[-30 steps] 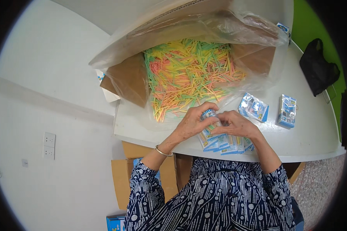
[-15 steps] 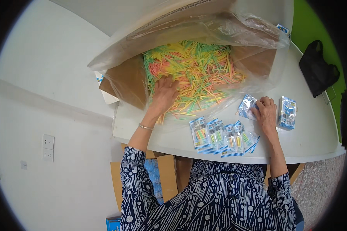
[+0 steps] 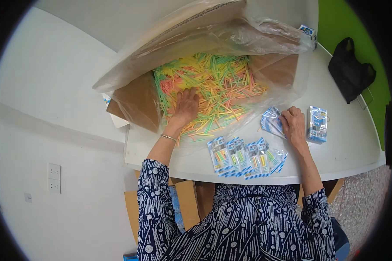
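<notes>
My left hand (image 3: 187,106) rests on a heap of thin yellow, green, orange and pink sticks (image 3: 222,87). Its fingers are bent and a little apart, and I see no stick clearly gripped. The heap fills a cardboard box lined with clear plastic (image 3: 161,56). On the white table, my right hand (image 3: 293,124) is closed on the right edge of a few flat blue-and-white plastic packets (image 3: 271,121); its fingertips are partly hidden. Nearer me lies an overlapping row of filled packets (image 3: 237,155) with coloured sticks showing through their clear windows.
To the right of my right hand stands a stack of similar packets (image 3: 318,123). A black bag (image 3: 350,71) lies at the table's far right edge (image 3: 370,113). Cardboard boxes (image 3: 186,200) stand below the table's front edge, and a white wall (image 3: 69,117) is at the left.
The whole view has shifted slightly. My left hand stays on the sticks with its fingers moved a little. My right hand keeps to the packets, which now look more fanned out.
</notes>
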Demonstrator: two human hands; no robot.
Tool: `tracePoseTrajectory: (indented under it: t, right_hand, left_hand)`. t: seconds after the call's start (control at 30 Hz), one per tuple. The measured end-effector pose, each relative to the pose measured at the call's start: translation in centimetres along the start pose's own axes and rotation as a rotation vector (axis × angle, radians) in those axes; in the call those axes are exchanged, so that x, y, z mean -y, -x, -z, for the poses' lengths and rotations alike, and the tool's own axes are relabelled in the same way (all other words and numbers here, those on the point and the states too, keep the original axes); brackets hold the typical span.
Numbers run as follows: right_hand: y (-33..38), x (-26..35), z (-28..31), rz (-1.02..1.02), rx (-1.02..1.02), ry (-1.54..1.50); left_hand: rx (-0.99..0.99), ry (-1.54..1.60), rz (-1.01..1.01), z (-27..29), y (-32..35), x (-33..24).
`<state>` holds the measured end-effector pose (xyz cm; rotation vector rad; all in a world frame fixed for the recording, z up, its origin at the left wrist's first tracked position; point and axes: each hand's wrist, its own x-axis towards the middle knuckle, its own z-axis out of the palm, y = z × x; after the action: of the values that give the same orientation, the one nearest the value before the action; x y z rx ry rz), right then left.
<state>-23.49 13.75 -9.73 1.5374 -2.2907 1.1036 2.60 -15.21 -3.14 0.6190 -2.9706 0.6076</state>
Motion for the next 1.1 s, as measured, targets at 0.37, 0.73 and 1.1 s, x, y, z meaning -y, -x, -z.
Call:
tracePoseTrajectory:
  t: [0.37, 0.73, 1.1]
  right_hand:
    - [-0.2, 0.6, 2.9, 0.109, -0.130, 0.085]
    - [-2.2, 4.1, 3.8, -0.354, 0.240, -0.774]
    - [-4.4, 9.3, -2.0, -0.474, 0.367, -1.406]
  left_hand:
    - [-0.108, 0.024, 0.070, 0.1, 1.2, 0.3]
    - [-0.175, 1.274, 0.657, 3.4, 0.4, 0.1]
    - [-0.226, 2.833, 0.959, 0.9, -1.3, -2.4]
